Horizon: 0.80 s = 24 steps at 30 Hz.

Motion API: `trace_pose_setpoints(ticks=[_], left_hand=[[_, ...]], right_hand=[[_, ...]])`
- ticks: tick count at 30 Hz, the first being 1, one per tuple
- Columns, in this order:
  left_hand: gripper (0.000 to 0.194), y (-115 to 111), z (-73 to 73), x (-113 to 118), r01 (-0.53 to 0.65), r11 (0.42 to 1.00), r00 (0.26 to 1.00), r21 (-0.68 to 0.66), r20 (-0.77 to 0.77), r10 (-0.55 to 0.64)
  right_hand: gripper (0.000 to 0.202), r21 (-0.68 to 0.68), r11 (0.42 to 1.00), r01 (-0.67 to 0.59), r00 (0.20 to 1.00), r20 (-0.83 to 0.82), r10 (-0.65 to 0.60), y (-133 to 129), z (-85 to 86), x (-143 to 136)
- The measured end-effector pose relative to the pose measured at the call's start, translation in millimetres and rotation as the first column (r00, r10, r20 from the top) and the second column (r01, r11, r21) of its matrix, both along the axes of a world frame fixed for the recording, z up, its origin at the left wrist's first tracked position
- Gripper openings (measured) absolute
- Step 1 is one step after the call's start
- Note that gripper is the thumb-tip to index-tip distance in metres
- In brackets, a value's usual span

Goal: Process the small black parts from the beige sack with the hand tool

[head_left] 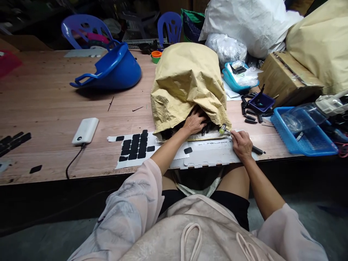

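My left hand point(195, 121) reaches into the mouth of a tan woven sack point(187, 72) lying on the table. Its fingers look stretched and apart over dark pieces point(208, 127) inside; the fingertips are in shadow. My right hand point(241, 145) is closed round a small hammer with a metal and yellowish head point(223, 129) and a black handle point(257, 149). The hammer head is close to the right corner of the sack's opening. Beneath my forearms lies a white sheet point(212, 154) at the table edge. Black rounded patches point(134, 145) sit in rows on white paper to the left.
A blue tub point(119, 69) lies tilted at back left, and a white power bank point(85, 130) with a cable is nearer. On the right are a blue basket point(304, 145), a purple tray point(261, 101), black handle-like pieces point(250, 116) and a cardboard box point(293, 76).
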<state>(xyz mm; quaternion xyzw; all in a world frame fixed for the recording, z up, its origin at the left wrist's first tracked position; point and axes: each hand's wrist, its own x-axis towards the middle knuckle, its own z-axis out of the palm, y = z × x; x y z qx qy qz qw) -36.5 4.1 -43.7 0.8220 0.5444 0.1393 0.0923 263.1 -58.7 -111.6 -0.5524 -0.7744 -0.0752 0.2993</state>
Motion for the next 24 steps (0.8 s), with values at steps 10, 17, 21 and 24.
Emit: trace_pose_setpoints(ticks=[10, 17, 21, 24], left_hand=[[0.025, -65, -13.5, -15, -0.013, 0.997, 0.999, 0.078, 0.050, 0.009], [0.026, -114, -31.9, -13, -0.032, 0.999, 0.989, -0.017, 0.146, 0.034], [0.028, -119, -41.7, -9, -0.098, 0.992, 0.972, -0.082, 0.205, 0.113], [0.032, -116, -42.5, -2, -0.164, 0.978, 0.953, -0.127, 0.236, 0.191]], right_hand=[[0.032, 0.014, 1.000, 0.008, 1.000, 0.015, -0.008, 0, 1.9, -3], [0.033, -0.034, 0.999, -0.002, 1.000, 0.005, 0.002, 0, 1.6, 0], [0.031, -0.022, 1.000, -0.007, 1.000, 0.017, 0.007, 0, 1.7, 1], [0.031, -0.001, 1.000, -0.005, 1.000, 0.022, 0.005, 2, 1.8, 1]])
